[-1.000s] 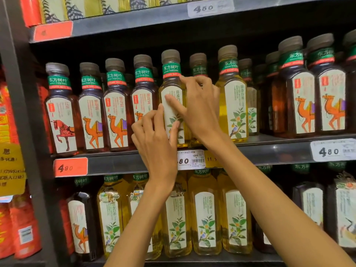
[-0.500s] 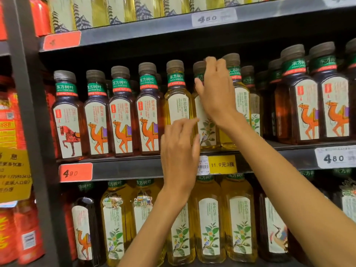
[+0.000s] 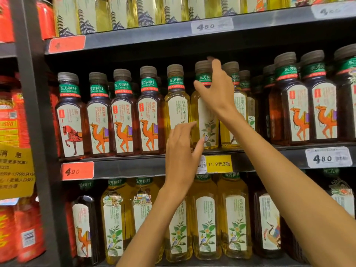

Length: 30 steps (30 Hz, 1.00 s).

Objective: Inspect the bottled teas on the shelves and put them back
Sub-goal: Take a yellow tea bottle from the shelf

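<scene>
Left of the yellow promotion tag (image 3: 218,164), the upright pale-yellow plastic tea bottle (image 3: 207,120) stands; right hand (image 3: 217,89) grasps its neck, left hand (image 3: 183,149) released below.

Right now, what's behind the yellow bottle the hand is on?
Behind the yellow bottle under the right hand, nothing shows: bottle and hand cover it. More bottles stand behind its neighbour.

The right hand (image 3: 216,89) hides much of a yellow tea bottle's (image 3: 207,120) neck and label, and the top-shelf bottles (image 3: 134,10) are cut off above.
</scene>
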Available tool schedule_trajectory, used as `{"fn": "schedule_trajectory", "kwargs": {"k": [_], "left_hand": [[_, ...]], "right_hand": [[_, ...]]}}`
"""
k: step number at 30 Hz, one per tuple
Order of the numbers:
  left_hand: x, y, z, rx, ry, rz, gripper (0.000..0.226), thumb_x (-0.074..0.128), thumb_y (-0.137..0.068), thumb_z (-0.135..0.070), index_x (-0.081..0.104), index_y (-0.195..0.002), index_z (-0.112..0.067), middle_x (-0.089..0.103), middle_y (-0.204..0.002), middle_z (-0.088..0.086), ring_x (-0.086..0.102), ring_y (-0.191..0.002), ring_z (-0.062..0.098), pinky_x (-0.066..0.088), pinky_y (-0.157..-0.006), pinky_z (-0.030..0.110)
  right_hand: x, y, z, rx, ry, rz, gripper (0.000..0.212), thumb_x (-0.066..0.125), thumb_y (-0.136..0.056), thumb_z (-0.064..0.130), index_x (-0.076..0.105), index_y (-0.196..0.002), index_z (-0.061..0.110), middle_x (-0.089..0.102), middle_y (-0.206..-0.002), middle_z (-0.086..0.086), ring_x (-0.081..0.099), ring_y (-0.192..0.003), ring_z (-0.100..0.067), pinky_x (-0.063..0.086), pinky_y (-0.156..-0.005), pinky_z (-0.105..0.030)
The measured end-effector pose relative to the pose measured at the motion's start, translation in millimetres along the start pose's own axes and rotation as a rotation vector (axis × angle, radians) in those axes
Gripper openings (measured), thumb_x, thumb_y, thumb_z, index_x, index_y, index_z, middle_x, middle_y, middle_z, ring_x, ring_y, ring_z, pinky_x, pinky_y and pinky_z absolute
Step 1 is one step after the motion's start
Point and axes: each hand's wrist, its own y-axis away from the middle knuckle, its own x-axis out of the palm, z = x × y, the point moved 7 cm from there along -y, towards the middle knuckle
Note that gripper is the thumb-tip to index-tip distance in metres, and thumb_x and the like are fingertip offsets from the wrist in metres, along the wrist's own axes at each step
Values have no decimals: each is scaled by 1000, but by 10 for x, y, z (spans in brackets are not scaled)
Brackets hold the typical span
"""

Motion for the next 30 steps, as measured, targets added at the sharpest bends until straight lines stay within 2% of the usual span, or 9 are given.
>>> {"fn": "schedule_trajectory", "kwargs": {"k": [4, 8, 11, 14, 17, 20, 21, 25, 30], "left_hand": [[41, 37, -21, -17, 13, 17, 55, 66, -88, -33, 46, -134, -10, 53, -127, 5, 47, -119, 17, 43, -101, 38], [48, 112, -48, -110, 126, 11, 71, 62, -84, -47, 36, -141, -14, 43, -138, -1, 38, -129, 9, 35, -109, 31], [63, 165, -108, -185, 247, 42, 80, 65, -83, -46, 24, -147, -22, 35, -147, -6, 32, -135, 7, 31, -111, 25], [35, 236, -173, -231, 391, 46, 86, 70, -81, -41, 17, -147, -28, 38, -147, -3, 42, -132, 13, 42, -107, 37], [-10, 391, -243, -252, 450, 21, 84, 71, -81, -40, 20, -147, -31, 41, -145, -7, 45, -130, 10, 47, -102, 33], [-12, 649, -280, -315, 601, 42, 77, 72, -80, -36, 26, -142, -41, 46, -136, -23, 48, -120, -9, 47, -87, 7], [-8, 745, -281, -340, 662, 62, 78, 73, -78, -36, 28, -142, -41, 50, -130, -26, 51, -114, -12, 46, -81, 4], [30, 1100, -308, -440, 832, 212, 73, 67, -68, -50, 40, -135, -41, 63, -112, -29, 60, -103, -10, 49, -73, 5], [199, 1370, -173, -784, 1069, 308, 67, 64, -62, -68, 58, -121, -38, 71, -112, -9, 66, -106, 10, 55, -88, 32]], "right_hand": [[-131, 105, 11, -10, -272, -44, 61, 62, -91, 24, 35, -144, 12, 56, -124, -11, 59, -102, -16, 53, -88, -34], [-318, 218, 116, -26, -485, -94, 60, 64, -90, 16, 37, -143, 11, 51, -120, 6, 57, -96, -3, 53, -83, -20], [-440, 297, 209, 0, -604, -91, 59, 63, -90, 13, 36, -143, 11, 53, -118, 6, 60, -100, -11, 55, -84, -27], [-523, 405, 292, 61, -734, -51, 58, 62, -90, 11, 35, -141, 14, 54, -124, -11, 60, -107, -24, 55, -87, -38], [-576, 533, 378, 78, -788, 26, 56, 63, -91, 11, 35, -139, 18, 50, -129, -11, 58, -111, -25, 56, -85, -33], [-557, 682, 361, 149, -835, 154, 56, 66, -89, 15, 38, -138, 20, 56, -123, -5, 64, -102, -17, 56, -74, -23], [-532, 739, 342, 180, -865, 220, 54, 65, -90, 16, 40, -137, 21, 60, -116, -4, 67, -94, -14, 55, -71, -23], [-455, 988, 266, 304, -1025, 423, 29, 56, -95, 23, 48, -123, 22, 68, -94, -7, 70, -75, -19, 56, -66, -28], [-466, 1267, 158, 356, -1020, 289, 23, 58, -95, 19, 52, -116, 15, 65, -87, -6, 66, -71, -18, 55, -63, -28]]}}
